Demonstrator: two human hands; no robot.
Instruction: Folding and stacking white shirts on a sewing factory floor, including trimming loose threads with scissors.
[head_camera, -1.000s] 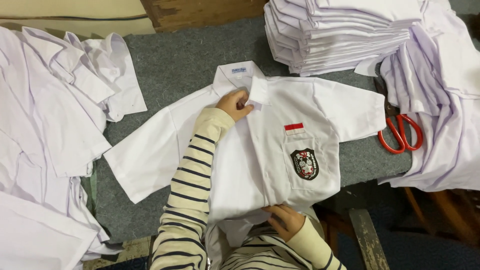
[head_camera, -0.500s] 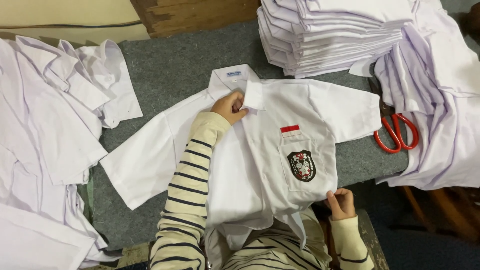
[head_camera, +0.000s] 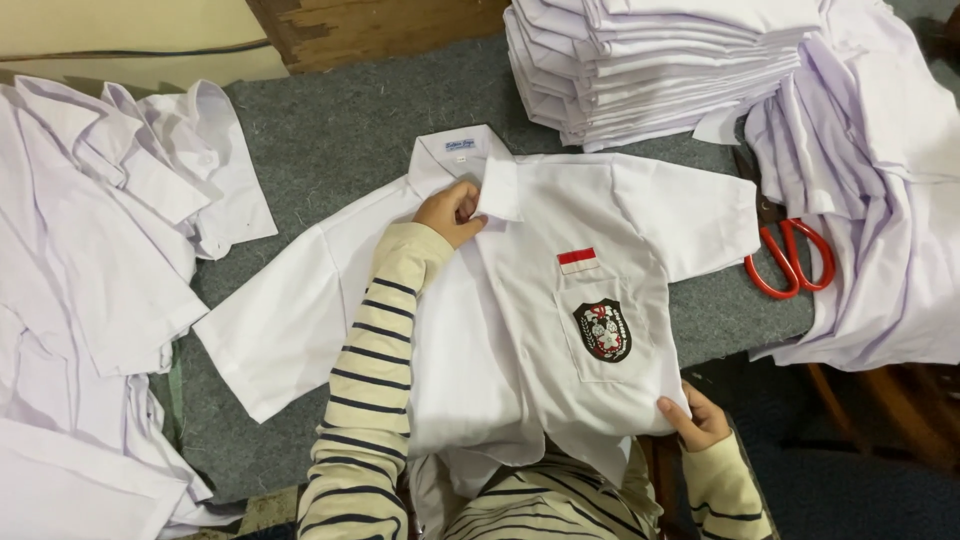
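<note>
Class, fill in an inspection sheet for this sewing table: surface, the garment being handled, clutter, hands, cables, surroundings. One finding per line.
Surface: grey felt-covered table, bare patches between garments.
Job's things: white short-sleeved shirt laid front up, collar away from the person, red-and-white patch and dark crest on the chest pocket.
Clutter: stack of folded white shirts at the far side; loose white shirts on the left; more loose white cloth on the right; red-handled scissors beside it.
Hands: left hand grips the shirt at the collar; right hand holds its lower hem corner.
Cables: nothing seen.
Surroundings: wooden plank beyond the table; dark floor at lower right.
</note>
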